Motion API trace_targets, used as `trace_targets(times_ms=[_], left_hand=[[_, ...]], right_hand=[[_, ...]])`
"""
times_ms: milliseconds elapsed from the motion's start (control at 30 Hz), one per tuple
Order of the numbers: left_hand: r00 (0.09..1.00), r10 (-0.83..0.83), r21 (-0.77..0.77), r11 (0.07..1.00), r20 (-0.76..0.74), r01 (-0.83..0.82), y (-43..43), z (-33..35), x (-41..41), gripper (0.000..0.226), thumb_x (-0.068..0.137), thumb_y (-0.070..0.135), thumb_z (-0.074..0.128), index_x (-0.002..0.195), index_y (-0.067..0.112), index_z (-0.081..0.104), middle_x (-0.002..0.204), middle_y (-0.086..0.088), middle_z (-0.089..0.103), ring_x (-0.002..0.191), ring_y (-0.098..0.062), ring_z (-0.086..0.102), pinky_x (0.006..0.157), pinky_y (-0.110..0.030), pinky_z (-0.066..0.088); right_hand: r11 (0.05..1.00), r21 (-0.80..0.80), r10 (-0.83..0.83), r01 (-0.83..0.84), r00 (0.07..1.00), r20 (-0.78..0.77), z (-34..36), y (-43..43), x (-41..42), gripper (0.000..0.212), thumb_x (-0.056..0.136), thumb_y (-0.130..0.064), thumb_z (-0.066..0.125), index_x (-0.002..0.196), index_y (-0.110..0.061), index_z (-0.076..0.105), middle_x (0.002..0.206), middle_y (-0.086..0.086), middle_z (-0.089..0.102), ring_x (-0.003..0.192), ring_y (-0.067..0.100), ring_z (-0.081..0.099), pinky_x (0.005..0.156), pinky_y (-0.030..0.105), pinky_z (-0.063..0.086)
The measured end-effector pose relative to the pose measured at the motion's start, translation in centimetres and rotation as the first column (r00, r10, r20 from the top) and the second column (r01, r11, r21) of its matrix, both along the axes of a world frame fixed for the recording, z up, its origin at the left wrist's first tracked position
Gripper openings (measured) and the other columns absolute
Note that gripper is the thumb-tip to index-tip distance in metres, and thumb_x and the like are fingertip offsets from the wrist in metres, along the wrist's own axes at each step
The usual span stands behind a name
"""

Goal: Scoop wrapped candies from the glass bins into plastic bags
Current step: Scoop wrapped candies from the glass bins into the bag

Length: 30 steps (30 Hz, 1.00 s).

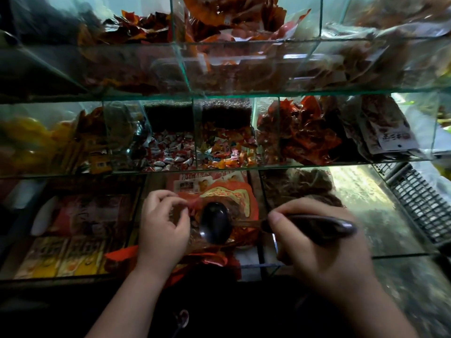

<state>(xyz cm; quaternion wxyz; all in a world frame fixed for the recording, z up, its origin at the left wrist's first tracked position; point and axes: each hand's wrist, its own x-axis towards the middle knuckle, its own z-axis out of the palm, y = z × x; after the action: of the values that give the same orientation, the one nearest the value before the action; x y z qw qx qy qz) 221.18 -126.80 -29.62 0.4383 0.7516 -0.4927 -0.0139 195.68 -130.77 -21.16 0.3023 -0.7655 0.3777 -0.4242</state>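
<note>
Ladle (216, 222) bowl sits over the red plastic bag (244, 198) mouth, its handle running right into the right grip (324, 252), which clasps it. Left grip (163, 220) pinches the bag's edge. Wrapped candies (170, 154) lie farther off, one shelf up.

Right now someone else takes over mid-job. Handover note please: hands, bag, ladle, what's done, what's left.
Left hand: pinches the rim of the red plastic bag and holds it open in the lower middle bin.
Right hand: grips the handle of the ladle. Its bowl sits at the bag's mouth and looks empty.
Stock: red-and-white candies and orange mixed candies lie in the middle-tier bins, above the bag.
Done: bag opened, ladle in hand. How much the bag already holds cannot be told.
Left: probably more scoops into this bag, then the other bags.
</note>
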Motion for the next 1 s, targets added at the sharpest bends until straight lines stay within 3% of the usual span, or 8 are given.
trace_targets(times_ms=[167, 300, 433, 533, 700, 800, 900, 1000], left_hand=[[0.999, 0.019, 0.348, 0.937, -0.032, -0.007, -0.5, -2.1, -0.1, 0.038, 0.088, 0.015, 0.071, 0.125, 0.022, 0.07, 0.147, -0.002, 0.044, 0.141, -0.02, 0.027, 0.118, -0.04, 0.029], [0.996, -0.025, 0.421, 0.905, -0.084, 0.058, -1.0, -3.0, -0.3, 0.063, 0.096, 0.017, 0.061, 0.154, 0.018, 0.038, 0.161, 0.006, 0.029, 0.15, -0.015, 0.02, 0.123, -0.034, 0.019], [0.989, -0.054, 0.43, 0.896, -0.134, 0.108, -1.0, -3.8, -1.3, 0.073, 0.096, 0.016, 0.059, 0.159, 0.021, 0.023, 0.165, 0.009, 0.019, 0.151, -0.011, 0.016, 0.116, -0.023, 0.012], [0.975, -0.027, 0.426, 0.897, -0.222, 0.122, -0.8, -4.1, -1.8, 0.078, 0.097, 0.018, 0.061, 0.161, 0.026, 0.016, 0.166, 0.016, 0.01, 0.151, -0.01, 0.015, 0.11, -0.02, 0.011], [0.959, 0.013, 0.404, 0.909, -0.282, 0.107, -0.3, -4.0, -1.8, 0.08, 0.097, 0.016, 0.061, 0.161, 0.028, 0.013, 0.165, 0.018, 0.008, 0.15, -0.017, 0.023, 0.115, -0.025, 0.015], [0.948, -0.002, 0.405, 0.904, -0.317, 0.137, -0.1, -3.6, -1.8, 0.081, 0.097, 0.017, 0.061, 0.161, 0.03, 0.012, 0.165, 0.021, 0.006, 0.137, -0.032, 0.046, 0.117, -0.044, 0.036], [0.947, -0.001, 0.408, 0.902, -0.323, 0.14, -0.2, -3.5, -1.7, 0.083, 0.097, 0.019, 0.062, 0.161, 0.032, 0.011, 0.165, 0.021, 0.006, 0.14, -0.031, 0.043, 0.118, -0.042, 0.035], [0.949, 0.008, 0.4, 0.908, -0.316, 0.125, -0.2, -3.4, -1.5, 0.085, 0.096, 0.022, 0.065, 0.161, 0.032, 0.011, 0.166, 0.017, 0.009, 0.15, -0.018, 0.025, 0.114, -0.028, 0.022]], right_hand=[[0.996, 0.083, 0.018, 0.02, 0.903, -0.43, -5.9, -2.9, 5.0, 0.021, 0.092, -0.043, 0.064, 0.1, -0.026, 0.075, 0.093, -0.005, 0.075, 0.088, 0.015, 0.07, 0.08, 0.036, 0.058], [0.985, 0.16, 0.021, 0.065, 0.875, -0.484, -9.8, -4.9, 7.9, 0.022, 0.095, -0.041, 0.063, 0.104, -0.025, 0.074, 0.095, 0.0, 0.073, 0.089, 0.021, 0.068, 0.079, 0.035, 0.058], [0.952, 0.257, -0.084, 0.165, 0.95, -0.302, -11.0, -5.9, 9.2, 0.02, 0.092, -0.038, 0.065, 0.074, -0.03, 0.07, 0.064, -0.017, 0.063, 0.065, 0.001, 0.063, 0.056, 0.013, 0.043], [0.928, 0.344, -0.082, 0.142, 0.98, -0.181, -11.2, -5.2, 9.3, 0.021, 0.089, -0.036, 0.064, 0.069, -0.032, 0.069, 0.062, -0.019, 0.065, 0.069, -0.004, 0.065, 0.055, 0.005, 0.041], [0.758, 0.636, -0.258, 0.147, 0.962, 0.086, -11.1, -4.5, 7.3, 0.019, 0.09, -0.024, 0.072, 0.074, -0.031, 0.08, 0.073, 0.0, 0.077, 0.063, 0.003, 0.068, 0.056, 0.015, 0.05], [0.647, 0.754, -0.359, 0.116, 0.918, 0.167, -10.6, -4.7, 5.7, 0.016, 0.091, -0.022, 0.072, 0.078, -0.018, 0.08, 0.064, 0.013, 0.074, 0.052, 0.018, 0.069, 0.047, 0.027, 0.053], [0.573, 0.816, -0.458, 0.081, 0.857, 0.237, -10.6, -4.8, 5.0, 0.02, 0.095, -0.016, 0.068, 0.082, -0.003, 0.075, 0.061, 0.023, 0.07, 0.043, 0.022, 0.063, 0.04, 0.026, 0.049], [0.549, 0.833, -0.539, 0.075, 0.793, 0.284, -10.7, -4.6, 4.2, 0.02, 0.096, -0.014, 0.067, 0.083, 0.001, 0.072, 0.057, 0.021, 0.066, 0.04, 0.021, 0.06, 0.038, 0.025, 0.046]])
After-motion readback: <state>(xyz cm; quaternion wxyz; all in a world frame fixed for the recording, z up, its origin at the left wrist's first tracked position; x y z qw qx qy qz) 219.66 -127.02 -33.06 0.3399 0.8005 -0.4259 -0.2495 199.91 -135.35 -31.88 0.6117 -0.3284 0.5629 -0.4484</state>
